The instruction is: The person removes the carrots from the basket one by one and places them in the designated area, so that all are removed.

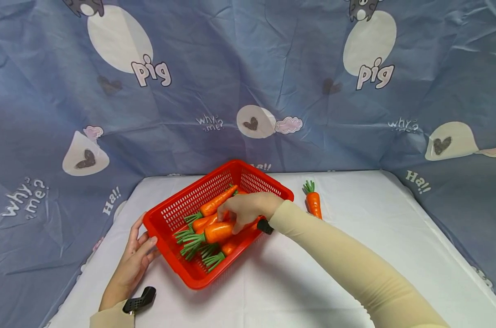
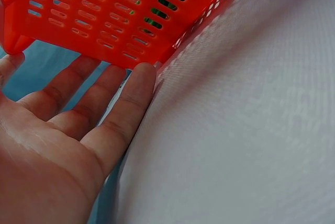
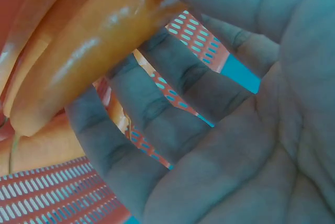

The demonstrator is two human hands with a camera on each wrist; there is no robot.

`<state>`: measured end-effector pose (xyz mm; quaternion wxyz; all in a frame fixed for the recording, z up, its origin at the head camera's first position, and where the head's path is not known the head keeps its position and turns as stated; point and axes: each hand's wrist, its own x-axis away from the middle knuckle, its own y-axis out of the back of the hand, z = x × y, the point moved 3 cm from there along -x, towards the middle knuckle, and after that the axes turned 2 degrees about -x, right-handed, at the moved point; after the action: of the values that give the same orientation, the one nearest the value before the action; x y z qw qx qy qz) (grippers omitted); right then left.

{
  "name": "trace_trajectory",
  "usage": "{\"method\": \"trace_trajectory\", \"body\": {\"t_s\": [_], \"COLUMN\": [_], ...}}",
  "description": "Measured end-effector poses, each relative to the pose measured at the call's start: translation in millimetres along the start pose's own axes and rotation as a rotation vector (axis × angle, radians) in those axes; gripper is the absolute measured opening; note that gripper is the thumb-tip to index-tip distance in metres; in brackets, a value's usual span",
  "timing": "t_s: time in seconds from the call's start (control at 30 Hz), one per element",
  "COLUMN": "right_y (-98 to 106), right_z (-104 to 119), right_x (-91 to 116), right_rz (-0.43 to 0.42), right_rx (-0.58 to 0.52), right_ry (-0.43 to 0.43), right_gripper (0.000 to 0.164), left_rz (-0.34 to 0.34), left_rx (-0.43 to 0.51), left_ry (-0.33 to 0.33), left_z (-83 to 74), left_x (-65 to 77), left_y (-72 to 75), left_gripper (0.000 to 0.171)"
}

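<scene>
White cloth [image 1: 395, 218] lies below a red basket [image 1: 190, 200]; left grip [image 1: 135, 255] holds its rim [image 1: 172, 263], right grip [image 1: 247, 210] a carrot [image 3: 89, 56].

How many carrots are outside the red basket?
1: the loose carrot lies on the white cloth, right of the red basket. Others could be hidden under the right sleeve.

White table [image 1: 379, 209]; on it a red basket [image 1: 170, 256]; to its right, one orange carrot [image 1: 314, 204]
</scene>
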<state>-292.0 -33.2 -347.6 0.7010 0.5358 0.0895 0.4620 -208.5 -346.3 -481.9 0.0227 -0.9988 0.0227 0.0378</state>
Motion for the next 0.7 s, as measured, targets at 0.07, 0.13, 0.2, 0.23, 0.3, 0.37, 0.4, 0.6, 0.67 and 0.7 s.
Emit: {"method": "trace_trajectory", "body": {"t_s": [0.07,0.13,0.2,0.23,0.3,0.37,0.4,0.6,0.67,0.7], "right_y": [2,4,7,8,10,12,13,20,23,24], "right_z": [0,0,-1,-1,-2,-3,-4,-9,-11,-12], "right_x": [2,4,6,7,8,10,10,14,14,15], "right_rz": [-0.011,-0.017,-0.022,-0.027,-0.034,-0.039,-0.042,-0.063,-0.079,-0.086], "right_rx": [0.010,0.009,0.007,0.011,0.001,-0.008,-0.009,-0.006,0.013,0.019], "right_ry": [-0.007,-0.020,-0.022,-0.015,0.001,0.017,0.023,0.021,0.028,0.030], "right_gripper": [0.042,0.044,0.045,0.045,0.045,0.045,0.044,0.046,0.046,0.046], "left_rz": [0.003,0.006,0.009,0.009,0.010,0.011,0.011,0.005,0.003,0.002], "left_rx": [0.000,0.000,-0.002,-0.001,-0.003,-0.004,-0.004,-0.008,-0.007,-0.006], "left_ry": [-0.003,-0.006,-0.009,-0.010,-0.013,-0.014,-0.013,-0.004,-0.002,-0.001], "left_z": [0.2,0.3,0.3,0.2,0.0,-0.1,-0.2,0.3,0.5,0.5], "left_x": [-0.1,-0.1,-0.1,-0.1,-0.2,-0.2,-0.1,-0.4,-0.6,-0.6], "left_y": [0.2,0.3,0.4,0.4,0.5,0.5,0.6,0.7,0.8,0.8], "left_gripper": [0.073,0.073,0.073,0.073,0.073,0.073,0.073,0.074,0.074,0.074]}}
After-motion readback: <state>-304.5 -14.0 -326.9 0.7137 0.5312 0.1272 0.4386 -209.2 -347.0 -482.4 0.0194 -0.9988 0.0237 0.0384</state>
